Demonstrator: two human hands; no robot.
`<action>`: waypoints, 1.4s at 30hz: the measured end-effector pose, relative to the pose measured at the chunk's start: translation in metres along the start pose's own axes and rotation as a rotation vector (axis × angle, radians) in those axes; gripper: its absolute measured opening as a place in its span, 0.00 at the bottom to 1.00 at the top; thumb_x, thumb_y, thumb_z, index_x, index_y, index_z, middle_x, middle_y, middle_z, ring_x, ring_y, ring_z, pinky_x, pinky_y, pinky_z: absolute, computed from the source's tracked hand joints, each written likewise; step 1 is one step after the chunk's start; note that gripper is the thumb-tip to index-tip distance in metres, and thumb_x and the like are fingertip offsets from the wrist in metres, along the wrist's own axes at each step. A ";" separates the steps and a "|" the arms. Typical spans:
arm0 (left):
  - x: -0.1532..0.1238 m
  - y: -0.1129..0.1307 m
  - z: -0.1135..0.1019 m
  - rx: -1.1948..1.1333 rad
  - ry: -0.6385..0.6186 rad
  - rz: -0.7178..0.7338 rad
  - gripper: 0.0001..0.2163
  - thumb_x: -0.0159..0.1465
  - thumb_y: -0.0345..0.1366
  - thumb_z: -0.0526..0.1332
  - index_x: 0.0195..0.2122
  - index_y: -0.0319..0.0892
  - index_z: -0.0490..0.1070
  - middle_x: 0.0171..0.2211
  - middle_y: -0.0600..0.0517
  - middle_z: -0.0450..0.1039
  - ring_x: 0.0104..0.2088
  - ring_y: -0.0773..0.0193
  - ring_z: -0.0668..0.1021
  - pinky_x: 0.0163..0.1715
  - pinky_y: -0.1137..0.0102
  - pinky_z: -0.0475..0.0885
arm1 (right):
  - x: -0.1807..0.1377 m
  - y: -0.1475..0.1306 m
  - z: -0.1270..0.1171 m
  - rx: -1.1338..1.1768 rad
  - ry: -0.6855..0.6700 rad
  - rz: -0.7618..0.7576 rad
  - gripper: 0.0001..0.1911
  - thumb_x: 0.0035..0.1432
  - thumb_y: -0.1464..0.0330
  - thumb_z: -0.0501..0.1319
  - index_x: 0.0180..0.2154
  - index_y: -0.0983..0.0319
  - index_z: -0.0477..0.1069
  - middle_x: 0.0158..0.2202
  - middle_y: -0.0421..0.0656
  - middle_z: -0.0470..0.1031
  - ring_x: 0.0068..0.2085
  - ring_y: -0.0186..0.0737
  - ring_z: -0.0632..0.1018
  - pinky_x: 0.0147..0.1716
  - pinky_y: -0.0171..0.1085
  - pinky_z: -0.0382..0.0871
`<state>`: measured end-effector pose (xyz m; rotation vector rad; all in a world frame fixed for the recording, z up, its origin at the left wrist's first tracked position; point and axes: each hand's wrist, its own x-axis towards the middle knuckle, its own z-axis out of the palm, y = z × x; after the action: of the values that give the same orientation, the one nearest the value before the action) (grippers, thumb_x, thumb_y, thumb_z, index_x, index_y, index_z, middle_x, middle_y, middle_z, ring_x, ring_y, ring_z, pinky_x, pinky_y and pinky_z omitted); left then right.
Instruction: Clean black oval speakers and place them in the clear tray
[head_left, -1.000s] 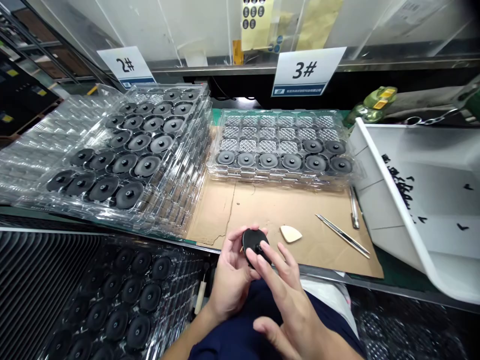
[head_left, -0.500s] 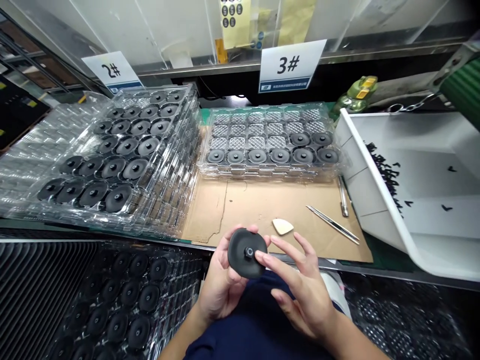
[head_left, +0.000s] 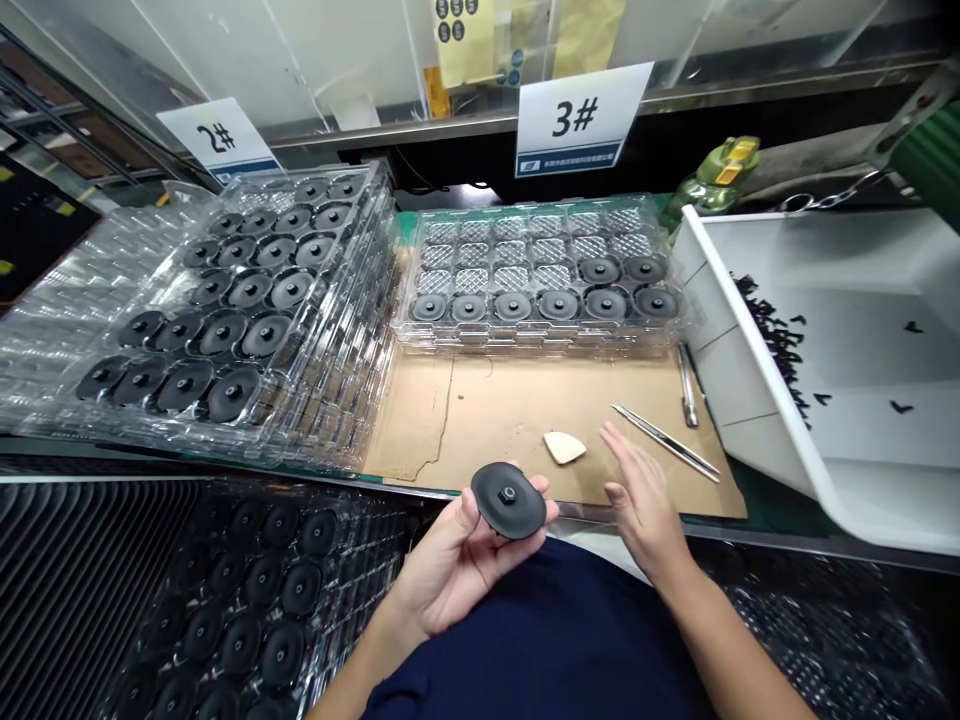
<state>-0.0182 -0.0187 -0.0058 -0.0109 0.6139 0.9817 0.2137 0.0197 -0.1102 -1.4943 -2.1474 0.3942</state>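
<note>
A round black disc with a raised central knob point(head_left: 510, 498) rests in my left hand point(head_left: 465, 565), thumb at its left rim and fingers under and around its right side. My right hand point(head_left: 646, 500) is held apart from the disc, fingers stretched out, over the front edge of the cardboard point(head_left: 495, 400). Nothing shows in it. Close to its fingertips lie a small cream-coloured wedge point(head_left: 564, 447) and a pair of tweezers point(head_left: 666, 442). Behind them, a clear plastic tray point(head_left: 465, 338) holds similar discs in its front row and two more behind at the right.
Stacked clear trays point(head_left: 330, 370) with black discs rise at the left. A white bin point(head_left: 780, 410) with small black pieces stands at the right, beside a metal-tipped tool point(head_left: 688, 385). A green bottle point(head_left: 712, 180) is behind. More disc trays point(head_left: 345, 590) sit below the table edge.
My right hand has left the disc and moved right, toward the tweezers. My left hand has tilted the disc flatter and shifted it slightly right.
</note>
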 end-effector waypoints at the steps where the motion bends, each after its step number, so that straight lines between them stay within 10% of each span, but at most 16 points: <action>1: 0.001 0.000 0.000 -0.002 0.012 0.006 0.20 0.60 0.42 0.61 0.50 0.36 0.69 0.53 0.40 0.72 0.51 0.49 0.75 0.49 0.65 0.72 | -0.013 0.009 0.006 -0.043 0.016 0.053 0.32 0.65 0.54 0.38 0.65 0.63 0.44 0.62 0.56 0.59 0.63 0.52 0.60 0.56 0.57 0.57; 11: 0.015 -0.001 0.009 0.049 0.047 0.040 0.19 0.59 0.42 0.63 0.49 0.39 0.70 0.52 0.43 0.73 0.52 0.52 0.75 0.49 0.67 0.72 | -0.114 0.033 0.014 -0.248 -0.100 0.173 0.30 0.62 0.63 0.48 0.64 0.57 0.48 0.58 0.50 0.67 0.61 0.57 0.64 0.57 0.63 0.53; 18: 0.013 -0.001 0.014 0.209 -0.104 -0.031 0.24 0.55 0.43 0.67 0.52 0.42 0.69 0.52 0.44 0.72 0.48 0.53 0.77 0.45 0.67 0.73 | -0.049 -0.031 -0.048 0.195 -0.044 0.209 0.26 0.66 0.63 0.46 0.64 0.56 0.47 0.58 0.44 0.68 0.60 0.44 0.67 0.58 0.49 0.61; 26: 0.007 -0.001 0.020 0.306 -0.174 -0.243 0.32 0.48 0.55 0.66 0.48 0.38 0.73 0.35 0.43 0.80 0.31 0.57 0.81 0.31 0.70 0.74 | 0.039 -0.082 -0.089 0.329 -0.219 -0.708 0.34 0.62 0.50 0.47 0.64 0.59 0.47 0.54 0.38 0.72 0.66 0.45 0.53 0.66 0.50 0.34; 36: 0.011 0.001 0.015 0.278 -0.215 -0.175 0.30 0.50 0.50 0.68 0.52 0.40 0.70 0.52 0.38 0.72 0.41 0.52 0.81 0.39 0.68 0.75 | -0.001 -0.060 -0.078 0.251 0.059 -0.431 0.32 0.67 0.55 0.40 0.65 0.65 0.42 0.54 0.50 0.71 0.63 0.49 0.60 0.59 0.55 0.52; 42: 0.008 0.005 0.020 0.363 -0.182 -0.121 0.32 0.47 0.48 0.70 0.52 0.40 0.70 0.48 0.41 0.76 0.49 0.53 0.76 0.49 0.69 0.70 | 0.017 -0.086 -0.067 0.186 0.034 -0.537 0.38 0.65 0.50 0.41 0.66 0.66 0.33 0.52 0.45 0.74 0.66 0.45 0.52 0.63 0.54 0.42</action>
<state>-0.0092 -0.0041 0.0085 0.3553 0.6088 0.7341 0.1777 0.0024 -0.0072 -0.7735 -2.3011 0.3568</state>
